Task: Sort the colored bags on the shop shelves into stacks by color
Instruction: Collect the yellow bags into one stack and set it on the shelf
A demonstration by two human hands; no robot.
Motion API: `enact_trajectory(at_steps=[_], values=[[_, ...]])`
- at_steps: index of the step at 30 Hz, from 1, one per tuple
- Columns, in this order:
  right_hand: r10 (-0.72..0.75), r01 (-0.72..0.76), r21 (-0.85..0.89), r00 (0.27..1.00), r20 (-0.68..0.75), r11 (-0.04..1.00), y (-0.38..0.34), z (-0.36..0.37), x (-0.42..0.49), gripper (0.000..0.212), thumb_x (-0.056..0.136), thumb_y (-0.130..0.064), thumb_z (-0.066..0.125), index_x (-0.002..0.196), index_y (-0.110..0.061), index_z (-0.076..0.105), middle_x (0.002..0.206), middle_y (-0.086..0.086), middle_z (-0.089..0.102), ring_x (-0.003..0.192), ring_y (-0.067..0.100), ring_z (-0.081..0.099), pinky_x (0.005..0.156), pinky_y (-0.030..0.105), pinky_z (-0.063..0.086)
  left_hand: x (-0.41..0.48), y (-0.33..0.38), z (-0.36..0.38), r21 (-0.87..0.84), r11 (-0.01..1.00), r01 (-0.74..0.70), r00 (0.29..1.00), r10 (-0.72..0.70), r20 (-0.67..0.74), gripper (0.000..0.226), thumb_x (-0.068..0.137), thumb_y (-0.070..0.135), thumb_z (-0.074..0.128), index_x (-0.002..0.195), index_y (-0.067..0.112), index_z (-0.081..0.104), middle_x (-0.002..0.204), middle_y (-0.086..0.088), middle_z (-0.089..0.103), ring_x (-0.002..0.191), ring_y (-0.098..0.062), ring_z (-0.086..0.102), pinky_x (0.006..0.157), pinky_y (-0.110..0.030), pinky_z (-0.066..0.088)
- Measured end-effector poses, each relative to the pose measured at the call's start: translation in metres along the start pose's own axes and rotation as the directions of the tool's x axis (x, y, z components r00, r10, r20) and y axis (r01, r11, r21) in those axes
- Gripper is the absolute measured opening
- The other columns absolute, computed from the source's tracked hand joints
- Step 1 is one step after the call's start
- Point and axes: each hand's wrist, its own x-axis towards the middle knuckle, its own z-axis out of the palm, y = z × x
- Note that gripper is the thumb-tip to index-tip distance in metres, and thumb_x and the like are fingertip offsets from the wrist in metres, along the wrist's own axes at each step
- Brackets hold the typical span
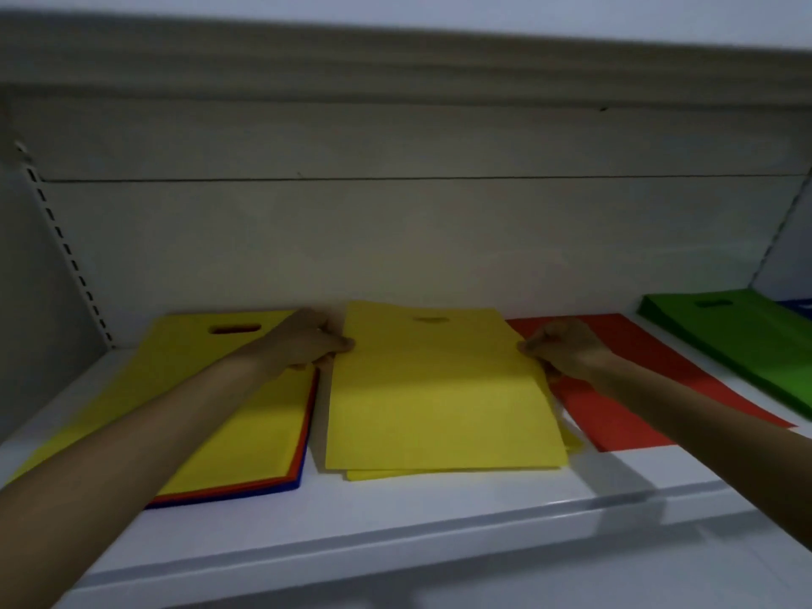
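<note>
Centre yellow bag [444, 389] is pinched at its edges by left hand [307, 340] and right hand [564, 351]; mixed pile [255, 432] at nine o'clock is not yet sorted.

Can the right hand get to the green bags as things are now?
Probably yes, once it lets go. The right hand grips the edge of the yellow bag; only a flat red bag lies between it and the green bags.
</note>
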Motion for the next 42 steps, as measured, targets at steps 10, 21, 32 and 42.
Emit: enact_trajectory(at_steps=[10,21,32,42], values=[[-0.056,0.064,-0.079,0.994,0.096,0.995,0.024,0.003,0.031,0.021,0.086,-0.016,0.07,0.074,-0.001,0.064,0.059,0.007,0.062,0.046,0.008,0.057,0.05,0.022,0.046,0.008,-0.011,0.034,0.203,0.979,0.001,0.999,0.008,-0.046,0.05,0.087,0.025,0.067,0.131,0.011,0.045,0.121,-0.003,0.052,0.113,-0.023,0.052,0.078,-0.026,0.039],[-0.076,0.113,-0.251,0.985,0.154,0.961,0.039,0.014,0.041,0.025,0.087,-0.022,0.069,0.071,-0.008,0.055,0.058,0.003,0.062,0.042,0.006,0.055,0.043,0.015,0.039,0.012,-0.016,0.052,0.649,0.76,-0.045,0.997,0.071,-0.014,0.037,0.092,0.04,0.056,0.123,0.02,0.055,0.113,-0.002,0.06,0.099,-0.018,0.057,0.072,-0.026,0.044],[-0.218,0.257,-0.515,0.966,0.137,0.818,0.032,0.015,0.04,0.027,0.087,-0.034,0.064,0.111,-0.022,0.057,0.095,-0.001,0.059,0.083,0.015,0.054,0.068,0.027,0.038,0.016,-0.019,0.047,0.677,0.729,-0.102,0.993,0.118,0.022,0.038,0.093,0.04,0.053,0.124,0.018,0.057,0.12,-0.002,0.059,0.105,-0.02,0.057,0.084,-0.033,0.049],[-0.385,0.518,-0.326,0.836,0.391,0.791,-0.119,0.118,0.011,0.014,0.086,-0.042,0.065,0.083,-0.028,0.061,0.074,-0.006,0.063,0.074,0.02,0.067,0.068,0.033,0.055,0.0,-0.064,-0.083,0.247,0.967,0.066,0.987,-0.026,-0.158,0.022,0.086,0.029,0.069,0.089,0.008,0.07,0.084,-0.009,0.071,0.065,-0.018,0.065,0.063,-0.028,0.053]])
